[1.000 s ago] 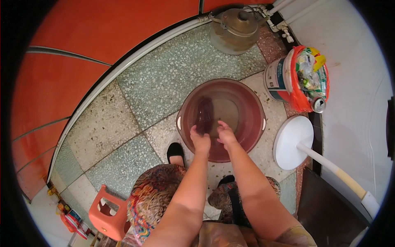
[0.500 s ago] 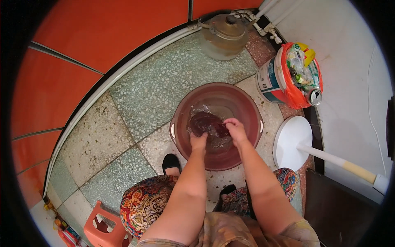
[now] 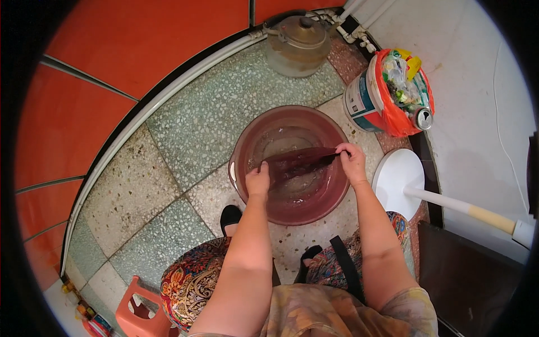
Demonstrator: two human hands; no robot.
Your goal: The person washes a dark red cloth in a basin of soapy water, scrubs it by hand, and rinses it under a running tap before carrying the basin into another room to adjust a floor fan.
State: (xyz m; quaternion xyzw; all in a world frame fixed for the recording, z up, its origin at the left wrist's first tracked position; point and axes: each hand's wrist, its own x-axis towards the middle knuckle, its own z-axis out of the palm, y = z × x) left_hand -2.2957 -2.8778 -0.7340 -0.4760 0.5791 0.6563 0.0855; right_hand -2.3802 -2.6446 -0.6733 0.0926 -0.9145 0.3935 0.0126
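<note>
A dark maroon cloth [image 3: 303, 159] stretches between my two hands above the water in a round reddish-brown basin [image 3: 289, 217]. My left hand [image 3: 258, 178] grips the cloth's left end near the basin's left side. At the upper right corner of the cloth, my right hand [image 3: 351, 162] pinches it over the basin's right rim. The lower part of the cloth hangs down to the water; whether it dips in is hard to make out. Water in the basin is rippled and clear.
A metal kettle [image 3: 298, 48] stands by the far wall. Right of it is a bucket [image 3: 362, 101] full of rubbish, with a can on top. A white round-based stand [image 3: 393, 180] lies at the right. An orange stool [image 3: 132, 312] is at lower left.
My hands have moved apart, the right one going right and slightly up. The cloth, bunched in the water before, is lifted and spread taut between them.
</note>
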